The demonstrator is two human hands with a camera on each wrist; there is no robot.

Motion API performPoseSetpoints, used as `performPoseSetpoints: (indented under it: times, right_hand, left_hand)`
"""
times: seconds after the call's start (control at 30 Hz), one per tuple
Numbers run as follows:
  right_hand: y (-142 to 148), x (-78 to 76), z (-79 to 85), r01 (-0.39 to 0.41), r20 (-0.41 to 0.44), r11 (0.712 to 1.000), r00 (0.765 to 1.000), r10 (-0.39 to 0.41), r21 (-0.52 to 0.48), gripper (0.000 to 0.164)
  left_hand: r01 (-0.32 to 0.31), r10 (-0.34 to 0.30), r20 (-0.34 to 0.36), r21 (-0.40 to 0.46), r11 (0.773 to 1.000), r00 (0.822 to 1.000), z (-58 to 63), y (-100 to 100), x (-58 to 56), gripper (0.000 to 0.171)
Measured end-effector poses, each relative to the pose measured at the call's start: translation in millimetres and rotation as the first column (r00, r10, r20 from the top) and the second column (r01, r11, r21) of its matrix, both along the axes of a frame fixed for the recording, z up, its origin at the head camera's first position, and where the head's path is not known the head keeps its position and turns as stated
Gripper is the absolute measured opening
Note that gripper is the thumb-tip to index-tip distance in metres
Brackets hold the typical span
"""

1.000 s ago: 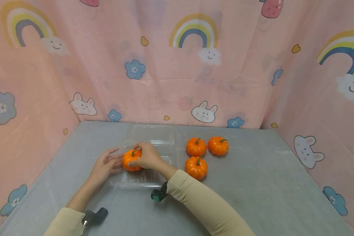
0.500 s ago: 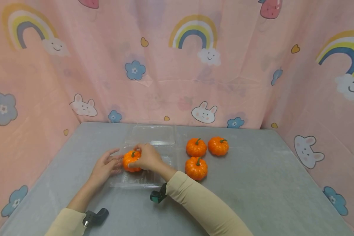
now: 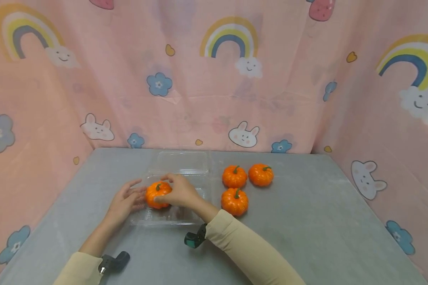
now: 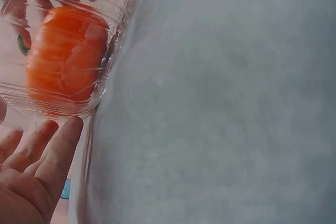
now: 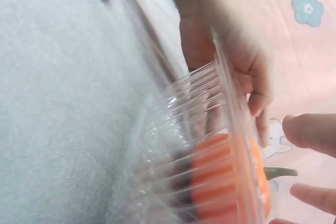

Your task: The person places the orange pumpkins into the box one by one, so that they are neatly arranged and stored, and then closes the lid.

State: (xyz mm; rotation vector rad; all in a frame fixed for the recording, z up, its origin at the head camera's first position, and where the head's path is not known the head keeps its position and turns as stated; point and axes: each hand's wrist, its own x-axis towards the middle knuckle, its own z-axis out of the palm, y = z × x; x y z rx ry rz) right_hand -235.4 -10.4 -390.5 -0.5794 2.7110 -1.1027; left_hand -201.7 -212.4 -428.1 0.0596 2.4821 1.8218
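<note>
A small orange pumpkin (image 3: pixel 151 198) with a green stem sits in the left part of a clear plastic clamshell box (image 3: pixel 160 223), its lid (image 3: pixel 183 161) laid back. My right hand (image 3: pixel 182 192) is over the box, thumb and fingers spread around the pumpkin's right side. In the right wrist view those fingers (image 5: pixel 315 129) stand apart from the pumpkin (image 5: pixel 215 177), seen through the ribbed wall. At the box's left side is my left hand (image 3: pixel 125 201), fingers extended. The left wrist view shows its fingertips (image 4: pixel 73 124) right at the box's edge.
Three more pumpkins stand right of the box: one at front (image 3: pixel 234 202), one behind it (image 3: pixel 234 177), and one farther right (image 3: pixel 261 175). Grey cloth (image 3: pixel 306 217) covers the table. A pink printed curtain (image 3: pixel 185 114) encloses the back and sides.
My right hand has loosened and drawn slightly right off the pumpkin, whose right side shows more. The left hand stays beside the box. The head view has shifted slightly.
</note>
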Motion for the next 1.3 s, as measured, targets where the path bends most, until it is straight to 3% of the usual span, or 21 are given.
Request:
performPoseSetpoints:
  times: [0.47, 0.73, 0.97, 1.3]
  right_hand:
    - [29, 19.4, 14.1, -0.015, 0.035, 0.979, 0.999, 0.023, -0.205, 0.053]
    - [53, 28.3, 26.0, -0.009, 0.03, 0.976, 0.999, 0.016, -0.219, 0.052]
    - [78, 34.5, 36.5, -0.001, -0.027, 0.983, 1.0, -0.004, -0.184, 0.053]
    - [116, 40.8, 46.6, 0.096, -0.06, 0.982, 0.992, -0.107, -0.164, 0.053]
  left_hand:
    - [-0.007, 0.007, 0.014, 0.018, 1.0, 1.0, -0.8, -2, 0.5, 0.049]
    - [-0.004, 0.004, 0.014, 0.005, 1.0, 1.0, 0.4, -1, 0.8, 0.05]
    - [0.004, -0.004, 0.018, -0.004, 1.0, 1.0, 0.3, 0, 1.8, 0.051]
    - [0.017, -0.017, 0.011, -0.003, 1.0, 1.0, 1.0, 1, 2.0, 0.051]
